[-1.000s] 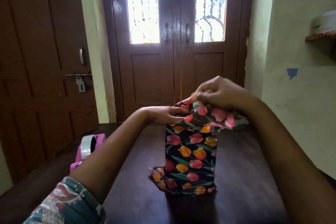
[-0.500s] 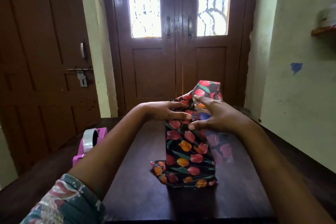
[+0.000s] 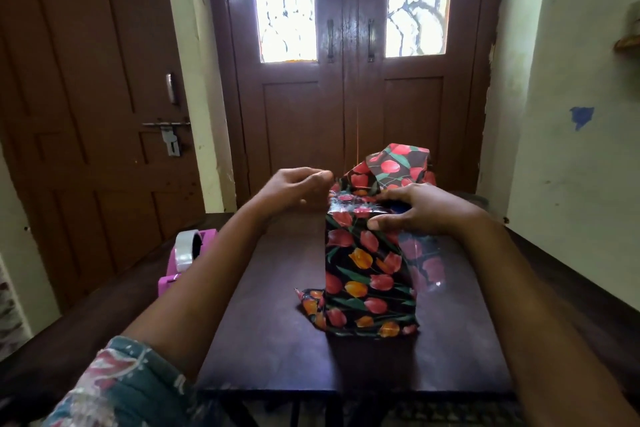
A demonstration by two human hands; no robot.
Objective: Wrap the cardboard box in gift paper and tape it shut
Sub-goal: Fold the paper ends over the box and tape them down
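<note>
Container: pink tape dispenser (image 3: 180, 274) at the left edge of the tabletop (image 3: 277, 329), loaded with one roll of clear tape (image 3: 184, 250) standing on edge in its cradle. The dispenser's lower right part is hidden behind the left forearm.

Second container: the cardboard box (image 3: 367, 274), standing upright near the middle of the tabletop. No cardboard shows anywhere, as the gift paper (image 3: 360, 295) covers every visible face. What is in the box cannot be seen.

Hidden or unclear:
- The box's right face is in shadow; the print there reads only as dim pink shapes.
- The top of the box is mostly covered by the right hand; a glossy, crumpled patch of paper shows between the two hands.
- The left hand is motion-blurred.
- A shelf (image 3: 627, 42) is cut off by the right frame edge, and what sits on it is too blurred to name.
- The near tabletop edge and a patterned sleeve (image 3: 114, 388) are cropped at the bottom.

Paper: black ground with red, pink and orange tulips and green leaves, shiny. The near face is smooth and taut. One loose flap (image 3: 398, 166) stands up behind the top at the far side. A creased tail of paper (image 3: 310, 303) lies on the tabletop at the box's lower left corner.

Hands:
- Left hand (image 3: 294, 191): fingers curled, tips at the top left edge of the paper. I cannot tell whether it pinches the paper or only touches it.
- Right hand (image 3: 420, 210): fingers spread, laid flat over the top right of the box, thumb against the upper near face, pressing the paper down.
</note>
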